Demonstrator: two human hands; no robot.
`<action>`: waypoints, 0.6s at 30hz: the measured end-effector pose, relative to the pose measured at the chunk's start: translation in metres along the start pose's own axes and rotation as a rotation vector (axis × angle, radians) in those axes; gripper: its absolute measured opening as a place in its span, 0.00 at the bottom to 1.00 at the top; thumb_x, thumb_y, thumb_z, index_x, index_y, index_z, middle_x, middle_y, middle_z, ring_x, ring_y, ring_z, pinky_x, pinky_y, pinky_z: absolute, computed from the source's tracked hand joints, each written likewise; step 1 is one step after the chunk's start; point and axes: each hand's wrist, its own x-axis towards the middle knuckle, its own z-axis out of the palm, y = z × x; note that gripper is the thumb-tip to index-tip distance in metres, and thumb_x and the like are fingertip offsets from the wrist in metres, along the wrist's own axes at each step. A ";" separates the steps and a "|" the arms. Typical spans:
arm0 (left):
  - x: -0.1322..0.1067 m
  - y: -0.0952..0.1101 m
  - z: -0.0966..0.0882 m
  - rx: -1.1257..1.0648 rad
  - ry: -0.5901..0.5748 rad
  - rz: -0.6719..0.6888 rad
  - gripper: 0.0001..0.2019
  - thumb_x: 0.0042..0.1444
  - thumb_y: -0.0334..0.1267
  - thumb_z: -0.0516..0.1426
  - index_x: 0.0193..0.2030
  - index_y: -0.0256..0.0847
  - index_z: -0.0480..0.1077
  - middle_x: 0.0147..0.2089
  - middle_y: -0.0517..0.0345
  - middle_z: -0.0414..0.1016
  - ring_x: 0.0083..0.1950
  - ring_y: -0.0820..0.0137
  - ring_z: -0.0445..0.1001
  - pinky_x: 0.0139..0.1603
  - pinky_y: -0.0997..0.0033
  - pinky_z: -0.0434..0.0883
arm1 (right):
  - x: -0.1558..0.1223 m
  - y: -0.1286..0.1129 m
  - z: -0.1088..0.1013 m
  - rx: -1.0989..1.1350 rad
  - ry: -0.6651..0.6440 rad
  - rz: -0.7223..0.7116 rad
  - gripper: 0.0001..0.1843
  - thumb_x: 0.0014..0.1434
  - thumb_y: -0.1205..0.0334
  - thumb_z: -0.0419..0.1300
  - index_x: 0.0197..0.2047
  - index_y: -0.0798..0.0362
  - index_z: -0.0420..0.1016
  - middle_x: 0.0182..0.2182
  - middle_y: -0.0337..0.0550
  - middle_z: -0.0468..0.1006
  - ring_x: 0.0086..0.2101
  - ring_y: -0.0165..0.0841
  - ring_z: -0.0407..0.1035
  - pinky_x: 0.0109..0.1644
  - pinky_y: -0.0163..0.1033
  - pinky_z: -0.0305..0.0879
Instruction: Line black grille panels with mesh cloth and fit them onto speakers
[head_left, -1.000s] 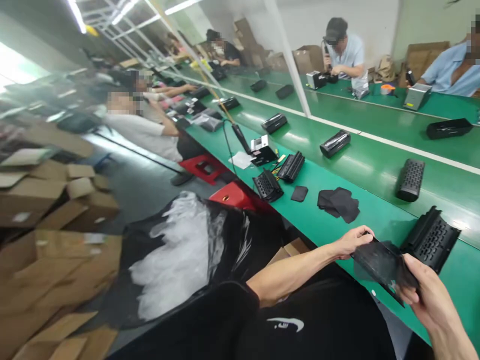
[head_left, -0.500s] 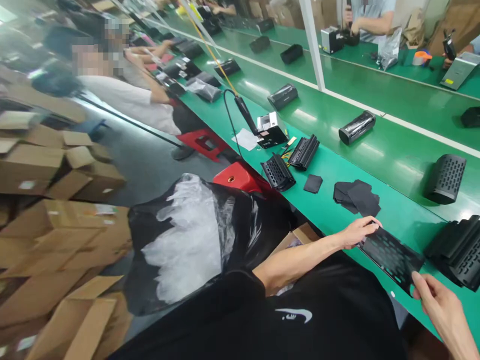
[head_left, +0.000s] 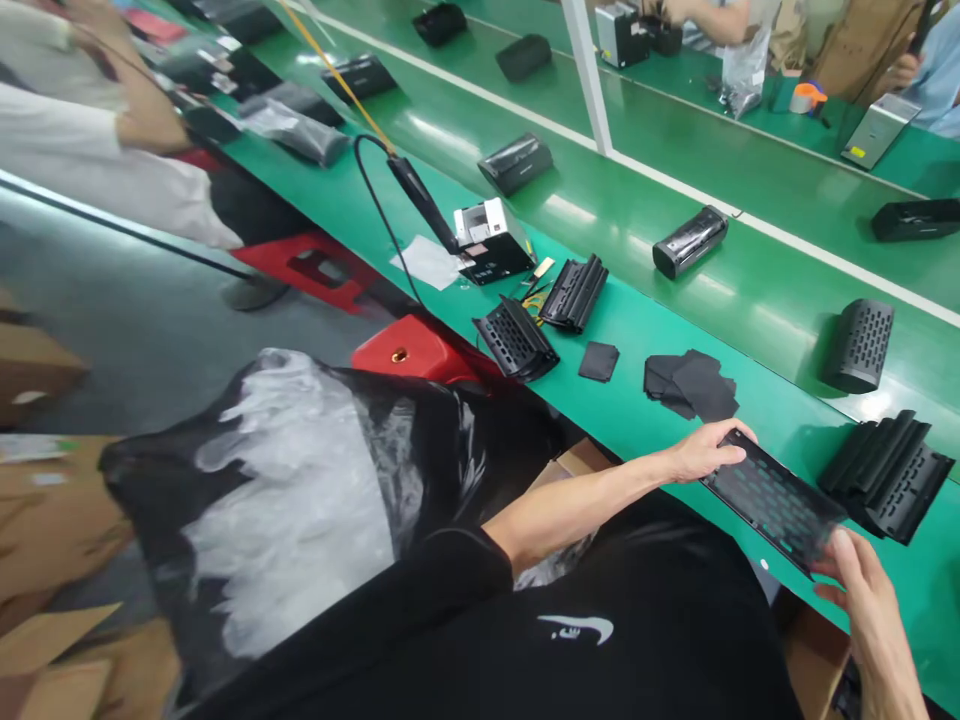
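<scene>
A black perforated panel (head_left: pixel 776 505) with rows of oval slots is held over the front edge of the green bench. My left hand (head_left: pixel 709 452) grips its far left end, thumb on top. At its near right end, my right hand (head_left: pixel 862 575) pinches the corner between thumb and fingers. Just beyond the panel lies a loose pile of thin black sheets (head_left: pixel 694 385), with a smaller stack of black sheets (head_left: pixel 598 361) to its left. Several similar perforated panels (head_left: pixel 889 475) stand nested together to the right.
Two black panel stacks (head_left: pixel 517 340) (head_left: pixel 574 293) and a white-and-black boxy device (head_left: pixel 491 240) stand to the left. Black cylindrical housings (head_left: pixel 691 241) rest on the green conveyor (head_left: pixel 765 300). A red stool (head_left: pixel 412 350) and a black plastic bag (head_left: pixel 465 430) are left of me. Other people work nearby.
The camera view has turned left and closer to the bench. Both hands still hold the panel; my right fingers have shifted their hold at its near corner.
</scene>
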 end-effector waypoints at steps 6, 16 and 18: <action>-0.006 0.003 0.015 -0.211 0.056 -0.106 0.21 0.48 0.39 0.66 0.50 0.42 0.73 0.37 0.62 0.74 0.33 0.73 0.71 0.37 0.72 0.66 | 0.013 -0.005 0.005 0.318 -0.211 0.115 0.30 0.40 0.42 0.83 0.35 0.51 0.75 0.27 0.34 0.72 0.22 0.26 0.61 0.22 0.32 0.62; -0.021 0.003 0.041 -0.206 0.137 -0.083 0.26 0.45 0.46 0.74 0.49 0.41 0.74 0.40 0.59 0.78 0.36 0.72 0.75 0.40 0.72 0.71 | 0.026 0.001 -0.018 0.399 -0.378 0.148 0.30 0.41 0.42 0.83 0.33 0.51 0.74 0.25 0.33 0.69 0.20 0.26 0.61 0.22 0.33 0.64; -0.023 0.007 0.043 -0.192 0.137 -0.092 0.27 0.47 0.49 0.74 0.50 0.41 0.74 0.40 0.59 0.77 0.35 0.72 0.74 0.39 0.72 0.70 | 0.027 0.004 -0.018 0.406 -0.390 0.151 0.31 0.39 0.42 0.84 0.30 0.51 0.72 0.24 0.33 0.67 0.20 0.25 0.60 0.22 0.32 0.64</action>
